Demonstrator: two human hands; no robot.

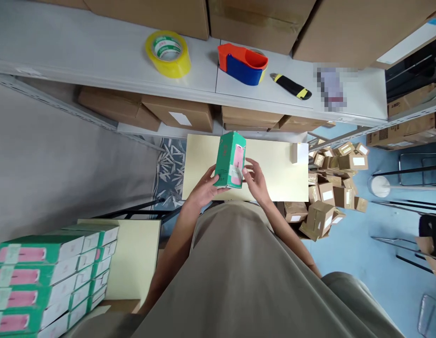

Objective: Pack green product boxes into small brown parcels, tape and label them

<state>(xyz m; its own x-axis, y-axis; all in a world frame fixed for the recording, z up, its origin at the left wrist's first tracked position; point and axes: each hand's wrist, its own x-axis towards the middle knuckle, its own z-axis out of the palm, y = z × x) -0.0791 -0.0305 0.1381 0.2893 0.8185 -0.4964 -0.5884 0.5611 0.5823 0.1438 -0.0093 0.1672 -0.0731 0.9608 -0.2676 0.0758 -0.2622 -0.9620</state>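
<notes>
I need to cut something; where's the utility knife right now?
In the head view, the utility knife lies on the shelf at upper right, just right of the red-and-blue tape dispenser.

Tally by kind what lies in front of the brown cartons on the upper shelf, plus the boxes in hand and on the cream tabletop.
Yellow tape roll: 1
Orange-and-blue plastic tape dispenser: 1
Black-and-yellow utility knife: 1
Pixelated object, kind unclear: 1
Boxes (held green carton with pink picture, small white box): 2
Total: 6
</notes>
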